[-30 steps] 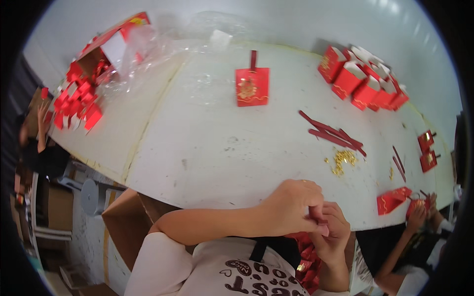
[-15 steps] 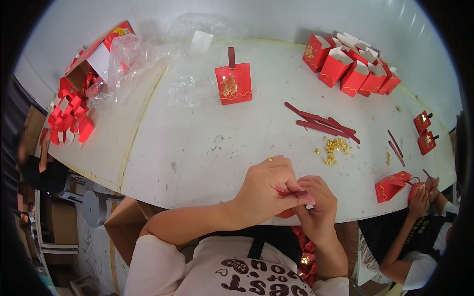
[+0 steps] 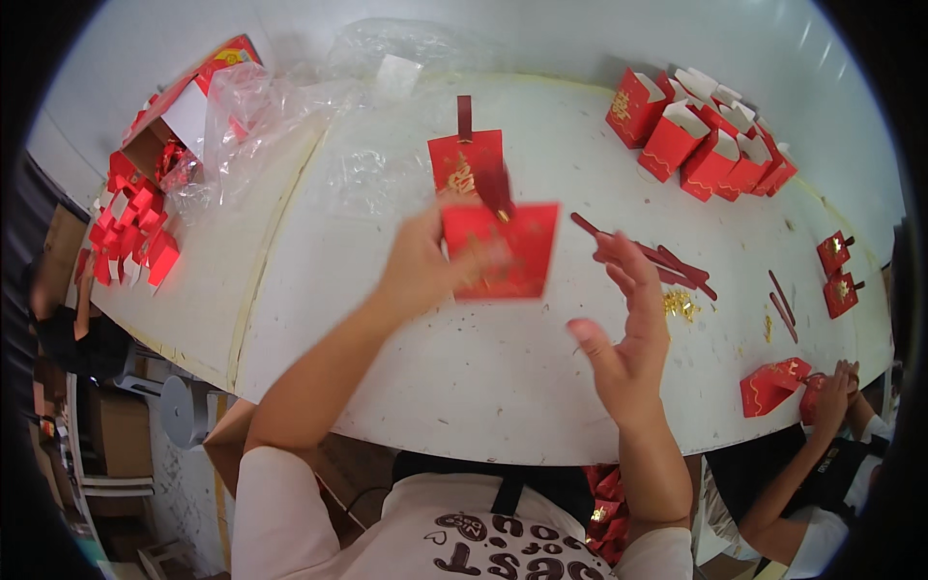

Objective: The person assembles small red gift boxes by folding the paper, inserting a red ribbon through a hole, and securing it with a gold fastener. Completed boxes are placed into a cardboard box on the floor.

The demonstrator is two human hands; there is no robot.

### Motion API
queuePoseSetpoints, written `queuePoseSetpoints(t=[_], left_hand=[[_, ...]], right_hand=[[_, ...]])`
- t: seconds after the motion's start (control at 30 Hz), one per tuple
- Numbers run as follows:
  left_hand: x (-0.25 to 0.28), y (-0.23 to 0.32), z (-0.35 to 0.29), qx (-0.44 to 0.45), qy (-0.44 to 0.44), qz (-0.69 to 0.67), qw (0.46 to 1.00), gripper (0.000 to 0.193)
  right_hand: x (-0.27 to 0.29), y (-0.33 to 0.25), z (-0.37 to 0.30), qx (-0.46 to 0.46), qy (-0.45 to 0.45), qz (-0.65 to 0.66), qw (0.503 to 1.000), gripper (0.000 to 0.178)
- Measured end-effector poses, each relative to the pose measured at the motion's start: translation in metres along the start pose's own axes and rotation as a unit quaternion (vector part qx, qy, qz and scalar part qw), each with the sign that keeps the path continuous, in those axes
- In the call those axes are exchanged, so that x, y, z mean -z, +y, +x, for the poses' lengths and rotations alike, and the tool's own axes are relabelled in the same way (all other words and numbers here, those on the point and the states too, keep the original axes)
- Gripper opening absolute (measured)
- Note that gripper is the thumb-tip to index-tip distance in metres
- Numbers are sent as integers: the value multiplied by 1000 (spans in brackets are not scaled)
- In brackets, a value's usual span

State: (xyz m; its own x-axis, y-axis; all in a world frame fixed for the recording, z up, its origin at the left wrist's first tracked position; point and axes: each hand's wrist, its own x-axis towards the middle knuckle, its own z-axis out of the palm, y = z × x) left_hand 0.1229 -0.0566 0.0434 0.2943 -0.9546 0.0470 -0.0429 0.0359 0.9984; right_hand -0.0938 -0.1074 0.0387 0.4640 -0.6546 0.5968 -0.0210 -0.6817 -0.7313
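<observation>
Thumb (image 3: 483,261) across its front, the left hand (image 3: 420,266) held a strapped red box (image 3: 527,256) above the table (image 3: 435,377), partly hiding a second box (image 3: 447,159); the right hand (image 3: 633,338) was spread wide near dark-red strips (image 3: 686,265) and gold pieces (image 3: 681,305), open boxes (image 3: 710,162) clustered beyond.

A pale wall (image 3: 570,39) rises behind the white table (image 3: 290,261), a grey stool (image 3: 182,411) below its near left edge.
</observation>
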Motion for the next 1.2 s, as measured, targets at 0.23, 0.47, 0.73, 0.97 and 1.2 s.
queuePoseSetpoints(t=[0.23,0.47,0.73,0.97,1.2], left_hand=[[58,-51,92,-156,134,201,958,25],[56,-39,106,-43,110,66,991,29],[61,-33,123,-57,172,-19,983,17],[235,18,82,-26,249,-23,968,43],[304,-40,32,-55,542,164,822,45]], right_hand=[[-5,35,-23,-106,6,-23,994,56],[3,49,-29,-137,4,-12,990,43],[28,57,1,-126,0,-61,990,35],[108,71,-10,-96,95,-163,977,29],[130,24,-118,-69,220,-274,934,27]])
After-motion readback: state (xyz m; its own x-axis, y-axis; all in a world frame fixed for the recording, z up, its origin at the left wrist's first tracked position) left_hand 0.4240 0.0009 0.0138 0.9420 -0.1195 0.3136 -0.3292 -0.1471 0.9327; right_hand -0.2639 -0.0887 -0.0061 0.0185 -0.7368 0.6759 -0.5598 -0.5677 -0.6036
